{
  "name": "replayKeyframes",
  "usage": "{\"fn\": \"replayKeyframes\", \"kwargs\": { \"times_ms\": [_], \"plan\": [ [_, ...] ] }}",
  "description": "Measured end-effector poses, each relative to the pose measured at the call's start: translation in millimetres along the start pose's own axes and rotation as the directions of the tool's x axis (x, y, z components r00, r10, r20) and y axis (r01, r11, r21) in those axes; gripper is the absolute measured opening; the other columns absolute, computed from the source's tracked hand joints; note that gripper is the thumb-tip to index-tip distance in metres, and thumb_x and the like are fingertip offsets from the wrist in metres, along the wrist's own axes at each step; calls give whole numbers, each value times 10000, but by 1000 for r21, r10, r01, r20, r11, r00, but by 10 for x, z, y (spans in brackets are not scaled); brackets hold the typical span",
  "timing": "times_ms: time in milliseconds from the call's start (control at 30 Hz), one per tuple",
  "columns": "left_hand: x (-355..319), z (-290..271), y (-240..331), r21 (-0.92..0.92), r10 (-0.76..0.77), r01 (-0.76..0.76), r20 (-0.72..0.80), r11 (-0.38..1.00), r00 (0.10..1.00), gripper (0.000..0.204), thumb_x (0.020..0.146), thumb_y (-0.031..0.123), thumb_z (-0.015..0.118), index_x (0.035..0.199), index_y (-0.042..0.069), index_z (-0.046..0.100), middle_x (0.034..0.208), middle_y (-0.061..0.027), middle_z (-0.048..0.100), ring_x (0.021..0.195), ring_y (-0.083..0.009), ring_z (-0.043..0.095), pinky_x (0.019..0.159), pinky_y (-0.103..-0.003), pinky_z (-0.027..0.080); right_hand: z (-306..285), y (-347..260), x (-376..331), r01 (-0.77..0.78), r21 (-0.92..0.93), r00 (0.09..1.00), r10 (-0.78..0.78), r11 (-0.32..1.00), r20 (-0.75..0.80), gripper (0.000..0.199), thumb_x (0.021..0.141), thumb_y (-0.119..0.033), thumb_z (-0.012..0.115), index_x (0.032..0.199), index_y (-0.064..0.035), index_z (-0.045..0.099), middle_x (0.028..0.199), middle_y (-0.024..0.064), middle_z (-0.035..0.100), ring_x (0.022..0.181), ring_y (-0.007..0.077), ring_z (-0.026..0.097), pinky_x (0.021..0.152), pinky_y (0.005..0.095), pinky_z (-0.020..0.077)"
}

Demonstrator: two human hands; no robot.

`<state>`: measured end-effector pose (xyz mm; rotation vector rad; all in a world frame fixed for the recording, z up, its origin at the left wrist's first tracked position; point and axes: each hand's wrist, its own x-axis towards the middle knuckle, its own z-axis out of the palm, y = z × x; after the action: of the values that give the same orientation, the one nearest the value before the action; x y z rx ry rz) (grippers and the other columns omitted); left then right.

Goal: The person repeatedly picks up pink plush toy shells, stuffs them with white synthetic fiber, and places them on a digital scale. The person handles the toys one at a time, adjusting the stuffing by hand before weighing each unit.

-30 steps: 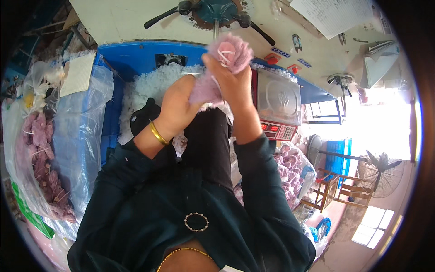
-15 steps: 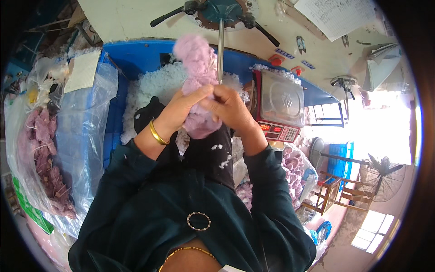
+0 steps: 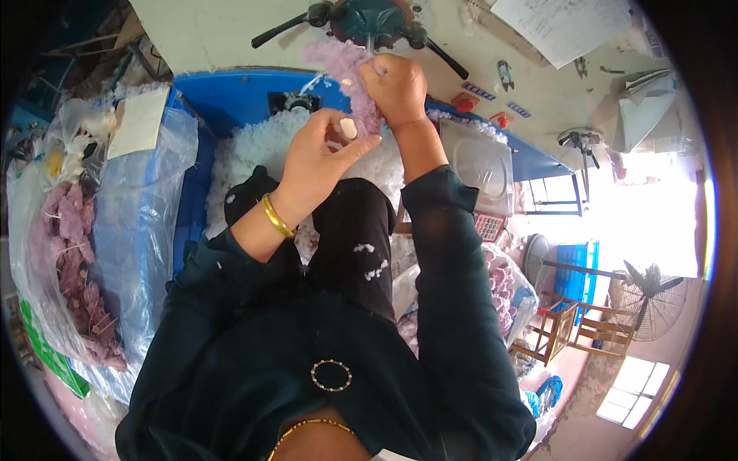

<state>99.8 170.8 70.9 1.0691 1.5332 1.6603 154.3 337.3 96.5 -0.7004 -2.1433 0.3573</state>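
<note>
- Pale worktop (image 3: 200, 38) across the top, with a green machine (image 3: 369, 19) fixed on it and a short length of metal tube (image 3: 370, 44) showing below.
- Below the worktop edge, a blue bin (image 3: 219, 86) heaped with white stuffing (image 3: 254, 142); just to the right, a scale (image 3: 480, 161), partly behind the right forearm.
- Near the middle, between worktop edge and lap, a pink plush piece (image 3: 360, 98), limp-looking, long axis slanting from upper left down to lower right.
- Right hand (image 3: 400, 88) closed in a fist on the right flank of the plush, nearer the tube than the other hand; upper end trailing up and left from this grip, lower end hanging below it.
- Tube ending from sight right at this fist; impossible to say whether inside the plush or only beside it.
- Left hand (image 3: 317, 154) lower, fingers and thumb parted in a loose curve about the lower end, a pale patch showing between; no firm hold visible, contact unclear.
- Far left, more pink plush (image 3: 73, 223) in a clear plastic bag (image 3: 42, 269); far right, a standing fan (image 3: 647, 300).
</note>
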Motion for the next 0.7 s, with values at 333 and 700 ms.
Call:
{"fn": "replayKeyframes", "kwargs": {
  "times_ms": [333, 700],
  "plan": [
    [-230, -181, -57, 463, 377, -416, 180, 782, 909, 325, 749, 154, 691, 988, -23, 559, 902, -190, 613, 769, -358, 594, 683, -399, 480, -307, -344, -508, -51, 96, 994, 41, 994, 105, 209, 708, -159, 640, 617, 5, 548, 551, 163, 459, 448, 249, 425, 462, 361, 373],
    [304, 26, -135, -794, -310, 367, 236, 485, 921, 211, 940, 276, 566, 992, 71, 556, 900, -13, 598, 776, -111, 579, 749, -262, 489, 65, -178, 147, -204, -217, 970, 228, 955, 89, 285, 693, -325, 608, 629, -48, 611, 660, 168, 603, 645, 374, 593, 556, 435, 468]
  ]
}}
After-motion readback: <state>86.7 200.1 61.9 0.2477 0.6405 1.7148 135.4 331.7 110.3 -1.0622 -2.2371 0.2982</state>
